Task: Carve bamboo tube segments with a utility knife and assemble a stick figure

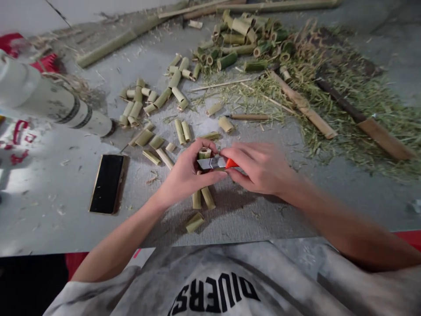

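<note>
Between the thumb and fingers of my left hand (189,169) is a short bamboo piece (204,153), its hollow cut end facing up. My right hand (259,169) is closed around a utility knife (213,163) with an orange-red body and a wide snap-off blade. That blade points left and lies across the near side of the bamboo piece, above my left thumb. Most of the knife's handle is hidden inside my right hand. Just below my hands, split bamboo pieces (208,198) rest on the table, and another bamboo piece (195,222) lies closer to me.
Left of my hands lies a phone (107,184); beyond it is a white cylindrical object (66,98). Cut bamboo pieces (161,98) are scattered ahead, with a heap of bamboo tubes (243,39) farther back. Green shavings (362,101) and wooden-handled tools (304,105) cover the right side.
</note>
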Demonstrator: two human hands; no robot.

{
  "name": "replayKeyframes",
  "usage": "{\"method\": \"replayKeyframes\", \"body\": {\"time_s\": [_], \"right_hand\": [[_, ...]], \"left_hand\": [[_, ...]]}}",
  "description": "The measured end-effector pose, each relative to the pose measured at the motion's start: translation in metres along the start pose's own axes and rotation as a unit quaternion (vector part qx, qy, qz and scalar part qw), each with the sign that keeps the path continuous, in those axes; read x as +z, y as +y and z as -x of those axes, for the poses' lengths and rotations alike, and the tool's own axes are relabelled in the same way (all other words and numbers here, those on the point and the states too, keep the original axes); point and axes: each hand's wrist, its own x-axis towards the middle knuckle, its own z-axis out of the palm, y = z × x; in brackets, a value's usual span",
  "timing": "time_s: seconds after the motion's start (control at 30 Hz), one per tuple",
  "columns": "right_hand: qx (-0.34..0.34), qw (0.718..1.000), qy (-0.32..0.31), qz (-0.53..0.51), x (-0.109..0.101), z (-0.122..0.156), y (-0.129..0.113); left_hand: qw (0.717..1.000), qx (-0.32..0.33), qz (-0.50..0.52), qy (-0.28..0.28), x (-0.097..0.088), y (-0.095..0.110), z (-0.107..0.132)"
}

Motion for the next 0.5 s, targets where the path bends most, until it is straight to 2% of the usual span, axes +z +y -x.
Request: {"method": "replayKeyframes", "body": {"time_s": [0.17,0.27,0.37,0.5], "right_hand": [[0.003,1.0,-0.005,0.02,-0.004,-0.0008,-0.004],[0.006,1.0,-0.008,0.024,-0.0037,-0.0002,-0.0056],[0.009,0.999,-0.004,0.033,-0.0034,0.0008,-0.0074],[0.019,0.998,-0.013,0.051,-0.0032,0.0021,-0.0084]], "left_hand": [[0.995,0.039,-0.079,0.046,0.0003,0.0027,-0.0009],[0.994,0.06,-0.088,0.039,0.0014,0.0073,-0.0021],[0.997,0.041,-0.052,0.028,0.0032,0.0095,-0.0018],[0.999,-0.017,0.048,0.003,0.0033,0.0042,-0.0008]]}}
